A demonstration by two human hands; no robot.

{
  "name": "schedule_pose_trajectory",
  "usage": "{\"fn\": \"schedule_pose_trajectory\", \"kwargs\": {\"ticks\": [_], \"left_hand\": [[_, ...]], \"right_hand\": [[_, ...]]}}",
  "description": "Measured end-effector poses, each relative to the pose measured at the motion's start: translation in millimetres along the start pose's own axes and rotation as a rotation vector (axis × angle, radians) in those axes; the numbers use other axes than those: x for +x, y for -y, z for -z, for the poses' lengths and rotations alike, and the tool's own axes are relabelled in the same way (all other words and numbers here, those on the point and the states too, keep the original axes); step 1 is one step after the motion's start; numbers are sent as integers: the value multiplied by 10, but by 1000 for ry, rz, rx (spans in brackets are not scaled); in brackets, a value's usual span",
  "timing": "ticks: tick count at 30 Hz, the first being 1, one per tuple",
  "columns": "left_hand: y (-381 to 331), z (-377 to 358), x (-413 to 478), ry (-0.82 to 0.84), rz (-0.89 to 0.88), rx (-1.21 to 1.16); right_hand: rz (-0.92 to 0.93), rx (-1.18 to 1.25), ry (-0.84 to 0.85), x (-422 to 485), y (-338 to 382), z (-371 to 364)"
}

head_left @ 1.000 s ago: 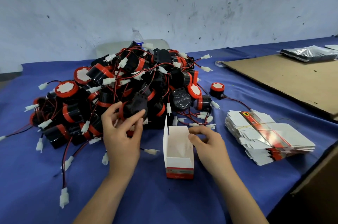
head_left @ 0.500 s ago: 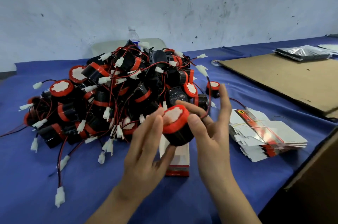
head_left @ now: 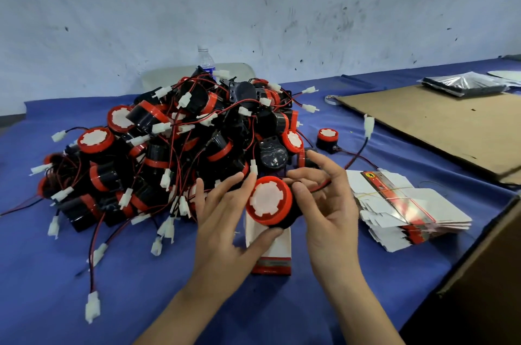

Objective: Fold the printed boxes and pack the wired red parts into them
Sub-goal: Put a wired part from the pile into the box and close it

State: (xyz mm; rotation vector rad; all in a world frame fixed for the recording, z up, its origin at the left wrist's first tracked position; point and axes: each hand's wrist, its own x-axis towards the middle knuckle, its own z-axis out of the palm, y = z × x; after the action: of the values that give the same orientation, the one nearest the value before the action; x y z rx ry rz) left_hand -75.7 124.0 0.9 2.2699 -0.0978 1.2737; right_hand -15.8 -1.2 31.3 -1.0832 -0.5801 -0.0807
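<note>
Biggest first. The pile (head_left: 169,147) of wired parts sits on the blue cloth (head_left: 84,302) as it did a second ago, minus one unit. Back then my left hand (head_left: 225,220) was in the pile closing on a part (head_left: 267,201) and my right hand (head_left: 332,209) steadied the box (head_left: 272,246). Now both hands are up together on that one part, right above the box.

The box stands on the cloth by itself, unheld and largely hidden behind the hands. Its open top is behind the part.
- **Left hand:** thumb under the part, fingers over its upper left edge, pinching it.
- **Right hand:** thumb and forefinger closed on the part's black back end, where the wire (head_left: 355,157) comes out.

The wire now arcs free to the right, with its connector (head_left: 368,125) in the air.

My read is that the pick is done and the part is clear of the tangle. Next would be gathering the wire and lowering the part into the box. The risk I see is the loose wire snagging, or a nudge tipping the unheld box.

The stack (head_left: 406,203) of flat boxes lies banded just right of my right hand, untouched.

The part is a short black drum with a red rim. Its white notched face is tilted toward the camera. It has a thin red-and-black lead with a white plug at the end. The body looks rigid and the lead floppy.
</note>
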Motion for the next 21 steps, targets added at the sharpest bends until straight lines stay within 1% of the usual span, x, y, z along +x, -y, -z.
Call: {"fn": "schedule_pose_trajectory", "kwargs": {"ticks": [2, 4, 5, 8, 9, 10, 13, 17, 19, 21], "left_hand": [[-8, -9, 0, -20, 6, -22], [-5, -4, -15, -48, 35, -80], [3, 1, -31, -66, 37, -89], [17, 15, -53, -122, 47, -96], [18, 23, -47, -130, 54, -99], [19, 25, -42, -129, 52, -93], [9, 18, -45, -114, 39, -67], [-9, 13, -59, -117, 7, -36], [-10, 4, -57, -108, -12, -13], [-28, -19, -48, -63, 39, -64]], "right_hand": [[29, -4, -53, 28, 24, 24], [54, -51, -60, 27, 59, 23], [87, -144, -46, 18, 76, 11], [343, -666, 11, -14, 93, -34], [407, -784, 14, -11, 95, -47], [440, -846, 13, -5, 103, -53], [440, -870, 68, -11, 149, -67], [347, -939, 238, -36, 157, -70], [315, -951, 242, -40, 129, -78], [274, -905, 185, -37, 116, -68]]}}
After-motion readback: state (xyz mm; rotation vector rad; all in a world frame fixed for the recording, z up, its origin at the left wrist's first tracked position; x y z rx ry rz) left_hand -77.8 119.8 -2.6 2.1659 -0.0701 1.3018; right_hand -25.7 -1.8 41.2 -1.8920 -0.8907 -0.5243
